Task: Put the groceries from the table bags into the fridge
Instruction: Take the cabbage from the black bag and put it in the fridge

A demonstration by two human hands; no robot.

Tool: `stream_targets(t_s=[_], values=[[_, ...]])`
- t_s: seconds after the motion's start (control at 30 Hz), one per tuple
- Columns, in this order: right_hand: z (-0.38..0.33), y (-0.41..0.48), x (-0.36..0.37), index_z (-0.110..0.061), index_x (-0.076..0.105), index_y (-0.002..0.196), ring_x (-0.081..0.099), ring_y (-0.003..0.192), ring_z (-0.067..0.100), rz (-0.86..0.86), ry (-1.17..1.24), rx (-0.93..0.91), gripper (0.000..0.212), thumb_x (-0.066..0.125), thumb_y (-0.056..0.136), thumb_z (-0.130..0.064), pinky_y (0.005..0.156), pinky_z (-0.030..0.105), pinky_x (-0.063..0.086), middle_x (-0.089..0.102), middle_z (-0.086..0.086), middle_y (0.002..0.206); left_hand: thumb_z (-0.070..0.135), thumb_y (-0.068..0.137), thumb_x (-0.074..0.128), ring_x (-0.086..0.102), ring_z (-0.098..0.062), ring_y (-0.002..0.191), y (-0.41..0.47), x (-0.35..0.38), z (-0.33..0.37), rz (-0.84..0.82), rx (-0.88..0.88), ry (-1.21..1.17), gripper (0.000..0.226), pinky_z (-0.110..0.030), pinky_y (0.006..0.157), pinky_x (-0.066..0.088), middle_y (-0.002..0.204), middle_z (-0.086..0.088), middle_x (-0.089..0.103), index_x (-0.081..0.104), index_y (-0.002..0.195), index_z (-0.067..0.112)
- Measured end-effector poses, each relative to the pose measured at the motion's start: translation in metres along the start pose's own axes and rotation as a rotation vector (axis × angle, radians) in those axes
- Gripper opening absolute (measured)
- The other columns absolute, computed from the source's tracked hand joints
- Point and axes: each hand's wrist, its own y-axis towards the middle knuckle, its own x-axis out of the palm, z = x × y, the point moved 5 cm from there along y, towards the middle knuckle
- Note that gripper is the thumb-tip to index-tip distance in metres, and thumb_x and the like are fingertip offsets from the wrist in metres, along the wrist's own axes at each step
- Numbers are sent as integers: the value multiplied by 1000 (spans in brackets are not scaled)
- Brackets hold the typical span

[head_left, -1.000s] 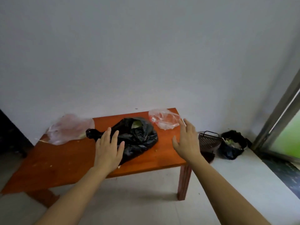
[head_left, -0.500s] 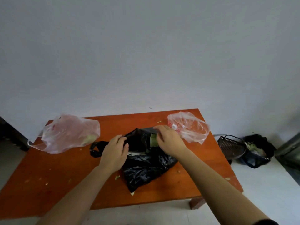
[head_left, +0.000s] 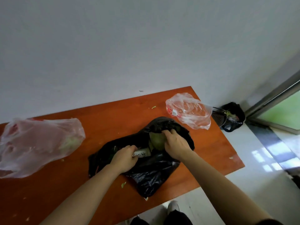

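Observation:
A black plastic bag (head_left: pixel 151 174) lies open in the middle of the orange wooden table (head_left: pixel 215 153). Both of my hands are inside its mouth. My right hand (head_left: pixel 176 146) is curled over a round green vegetable (head_left: pixel 155 141) at the bag's far side. My left hand (head_left: pixel 124 157) grips a white printed package (head_left: pixel 142 153) just left of it. A pink see-through bag (head_left: pixel 35 145) with something pale green inside lies at the table's left. A clear crumpled bag (head_left: pixel 189 110) sits at the far right corner.
Small green scraps (head_left: pixel 123 184) dot the table. Right of the table, on the floor by the wall, stand a dark basket (head_left: pixel 218 117) and a black-lined bin (head_left: pixel 233 116). A sliding door frame (head_left: pixel 272 98) is at the far right. My shoes (head_left: pixel 172 207) show below the table edge.
I have stepped closer and the view has tilted. Both hands have gone from the bag's rim into its mouth; the right closed over the green vegetable, the left on the white package.

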Motion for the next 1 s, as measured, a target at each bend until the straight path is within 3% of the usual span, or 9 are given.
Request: stream_targets(t_s=[0.1,0.3,0.4,0.47,0.57,0.63,0.73,0.87,1.0], values=[[17,18,-16,-17,32,148,56,102,39,80,-90,65,52,49,99,-18,55,34,36,38,16,138,31,100,55,59,-21,113,21,5,5,-54,17,-22,40,-34,90,52,131,-4,56,50,137,17],[41,60,-23,-14,20,155,55,111,43,-33,48,51,57,38,102,-24,83,48,51,25,18,153,31,99,57,58,-20,111,51,5,21,-54,-114,-351,49,-32,87,49,135,-3,55,42,144,19],[48,72,-26,-8,39,125,54,86,36,11,205,57,31,47,99,-24,72,46,48,35,17,133,43,100,53,55,-12,98,63,2,32,-29,-224,-618,58,-30,85,43,132,1,51,34,150,21],[57,78,-28,-11,38,109,51,85,34,20,278,97,26,54,94,-26,68,43,42,36,12,120,48,100,49,53,-9,98,74,0,37,-34,-262,-720,60,-29,87,40,131,2,48,31,151,22],[72,87,-27,-14,35,142,46,123,38,-38,411,118,52,53,96,-33,89,41,41,37,13,142,53,99,47,50,-22,129,91,4,41,-31,-288,-816,68,-37,106,41,154,0,37,21,156,26],[80,92,-27,-24,16,159,29,145,31,-108,495,129,68,47,101,-40,111,45,31,21,7,163,60,95,46,45,-26,137,99,7,42,0,-313,-874,75,-45,114,36,160,1,28,13,157,32],[90,95,-19,-29,4,160,18,152,26,-265,675,193,77,47,100,-50,117,43,22,12,1,167,61,97,40,38,-28,142,110,6,45,24,-388,-929,72,-47,117,30,163,3,22,10,157,36],[103,88,4,-33,-1,160,15,153,27,-361,927,358,100,56,87,-70,118,48,19,10,-2,167,68,95,37,28,-32,146,125,16,48,-17,-530,-995,84,-49,118,28,164,-4,20,4,158,25],[97,83,22,-34,-2,159,8,154,25,-331,887,240,97,44,87,-78,122,51,14,8,-3,167,68,95,35,27,-32,146,129,32,54,16,-617,-1141,88,-47,118,28,163,-8,19,-12,157,25]])
